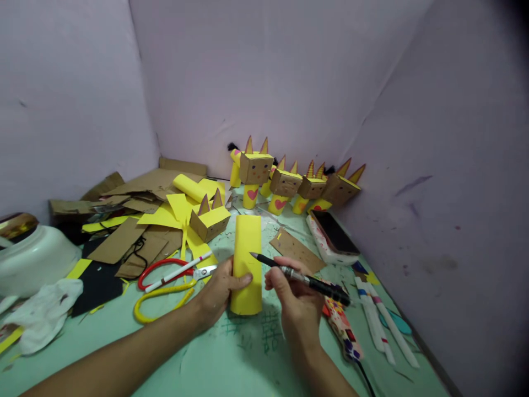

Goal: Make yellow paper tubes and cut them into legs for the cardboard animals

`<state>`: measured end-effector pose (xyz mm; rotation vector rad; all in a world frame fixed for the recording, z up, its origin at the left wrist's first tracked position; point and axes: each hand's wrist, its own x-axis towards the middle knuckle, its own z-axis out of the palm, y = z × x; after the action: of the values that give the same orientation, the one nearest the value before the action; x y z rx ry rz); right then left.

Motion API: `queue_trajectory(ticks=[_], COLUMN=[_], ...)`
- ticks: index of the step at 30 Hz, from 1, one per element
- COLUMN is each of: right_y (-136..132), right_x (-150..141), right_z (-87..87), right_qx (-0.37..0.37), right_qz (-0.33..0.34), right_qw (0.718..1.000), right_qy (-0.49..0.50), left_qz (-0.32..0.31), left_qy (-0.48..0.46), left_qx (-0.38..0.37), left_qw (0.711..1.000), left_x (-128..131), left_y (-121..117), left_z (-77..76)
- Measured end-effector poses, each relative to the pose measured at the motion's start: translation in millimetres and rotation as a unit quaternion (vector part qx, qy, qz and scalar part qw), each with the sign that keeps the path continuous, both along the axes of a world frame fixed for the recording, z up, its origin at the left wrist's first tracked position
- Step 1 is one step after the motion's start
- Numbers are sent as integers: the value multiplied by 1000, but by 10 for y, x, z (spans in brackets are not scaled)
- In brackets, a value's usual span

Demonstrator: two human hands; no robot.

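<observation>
Upright in my left hand (pixel 223 292) is a yellow paper tube (pixel 248 242), gripped low on its left side with the thumb across its front. My right hand (pixel 300 303) holds a black pen (pixel 306 280), whose tip points at the tube's front, close to its surface; I cannot tell if it touches. Left of the tube sits a small cardboard box head (pixel 210 221) with two pointed ears. Scissors (pixel 165 286) with one red and one yellow handle lie beside my left wrist, a white marker (pixel 177 271) resting across them.
Several yellow figures with cardboard heads (pixel 256 168) stand along the back wall. Cardboard scraps (pixel 118 242) and yellow paper pile up at the left, near a white bowl (pixel 45 256). At the right are a phone (pixel 334 231), a patterned glue gun (pixel 343 328) and white markers (pixel 392 325).
</observation>
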<state>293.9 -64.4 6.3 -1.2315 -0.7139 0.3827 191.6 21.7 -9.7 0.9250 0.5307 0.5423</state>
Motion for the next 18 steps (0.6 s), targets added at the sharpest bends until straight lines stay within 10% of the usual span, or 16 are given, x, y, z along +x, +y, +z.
queue_trajectory(ticks=[18], right_y=[37], right_x=[94], right_z=[22], right_qx=[-31], right_qz=[-66], right_qw=[994], right_qy=[-84], left_qz=[-14], left_qy=[35], left_qx=[62], left_qw=[997], left_x=[-39], left_y=[-25], left_z=[-13])
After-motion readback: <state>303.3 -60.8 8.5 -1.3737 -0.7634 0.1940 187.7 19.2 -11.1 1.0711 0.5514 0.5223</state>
